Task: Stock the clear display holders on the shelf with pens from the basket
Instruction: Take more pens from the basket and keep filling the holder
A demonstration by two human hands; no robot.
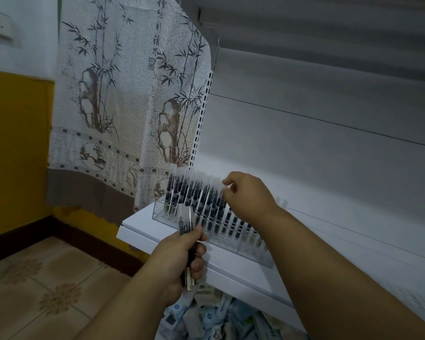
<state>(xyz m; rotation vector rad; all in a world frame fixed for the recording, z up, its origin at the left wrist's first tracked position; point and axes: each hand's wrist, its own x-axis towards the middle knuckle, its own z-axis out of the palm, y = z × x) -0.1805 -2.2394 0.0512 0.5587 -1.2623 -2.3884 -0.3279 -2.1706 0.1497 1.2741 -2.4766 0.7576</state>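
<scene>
A person's right hand (249, 195) pinches the clear cap of a pen (216, 192) standing in the clear display holder (231, 238) on the white shelf (142, 229). At seven o'clock from it, the left hand (182, 258) grips a bundle of pens (186, 223) upright.

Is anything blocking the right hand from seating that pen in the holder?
Nothing separate shows in the way. The right hand pinches a pen's cap at the end of the filled row, above the clear holder. Only the standing pens to its left crowd it. The left hand holds spare pens lower, in front of the holder.
</scene>
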